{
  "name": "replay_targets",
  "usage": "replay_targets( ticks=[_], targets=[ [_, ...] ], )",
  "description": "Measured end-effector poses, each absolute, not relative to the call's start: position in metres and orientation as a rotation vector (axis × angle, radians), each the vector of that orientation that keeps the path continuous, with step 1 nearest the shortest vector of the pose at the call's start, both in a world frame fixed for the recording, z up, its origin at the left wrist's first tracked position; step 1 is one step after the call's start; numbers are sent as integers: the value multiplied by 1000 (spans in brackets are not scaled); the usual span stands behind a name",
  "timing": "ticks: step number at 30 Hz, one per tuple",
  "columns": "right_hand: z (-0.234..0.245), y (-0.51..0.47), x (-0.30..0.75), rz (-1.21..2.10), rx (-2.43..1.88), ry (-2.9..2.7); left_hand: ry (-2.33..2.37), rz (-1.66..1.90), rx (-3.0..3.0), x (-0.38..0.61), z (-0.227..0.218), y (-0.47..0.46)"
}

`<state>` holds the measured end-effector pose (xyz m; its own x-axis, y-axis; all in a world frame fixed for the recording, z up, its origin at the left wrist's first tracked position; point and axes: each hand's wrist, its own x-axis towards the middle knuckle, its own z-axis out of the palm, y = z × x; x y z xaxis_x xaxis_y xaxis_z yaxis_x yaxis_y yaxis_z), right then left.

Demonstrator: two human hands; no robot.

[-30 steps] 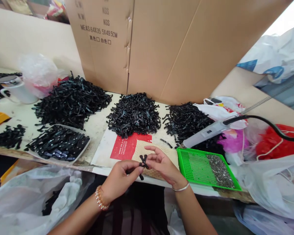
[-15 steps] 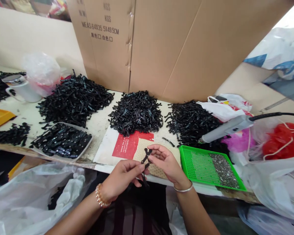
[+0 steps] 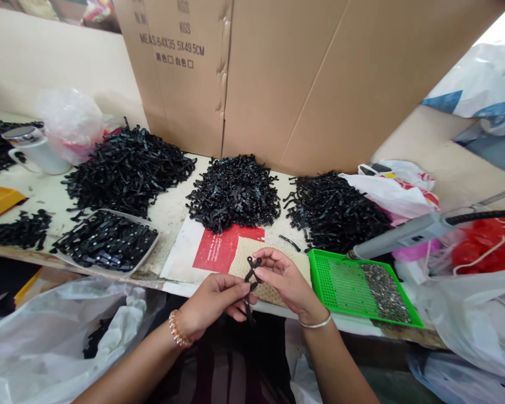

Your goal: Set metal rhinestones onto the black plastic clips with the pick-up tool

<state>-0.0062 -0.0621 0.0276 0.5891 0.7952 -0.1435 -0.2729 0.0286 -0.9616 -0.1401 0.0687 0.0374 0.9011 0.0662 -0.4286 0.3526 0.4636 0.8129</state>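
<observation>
Hands meet at the near edge of the tabletop, both working the same small black clip parts. Left hand has its grip closed on the lower end of the crossed black strips, thumb and forefinger pinched. Right hand pinches the upper end, fingers curled around it. The parts hang just above a perforated beige mat, which overlaps a red-and-white card. Just right of the hands sits a green mesh tray with a bed of small metal pieces. A grey hand tool with a black cord lies beyond it. Three heaps of black strips line the back, before a cardboard box. A clear tray of assembled pieces sits to the left, and a white mug stands farther left.
</observation>
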Motion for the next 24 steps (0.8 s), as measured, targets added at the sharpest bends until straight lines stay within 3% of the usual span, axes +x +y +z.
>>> replay_targets(
  ticks=[24],
  targets=[
    [18, -64, -13, 814, -1325, -564, 468, -116, 1062, -141, 30, 64]
  ],
)
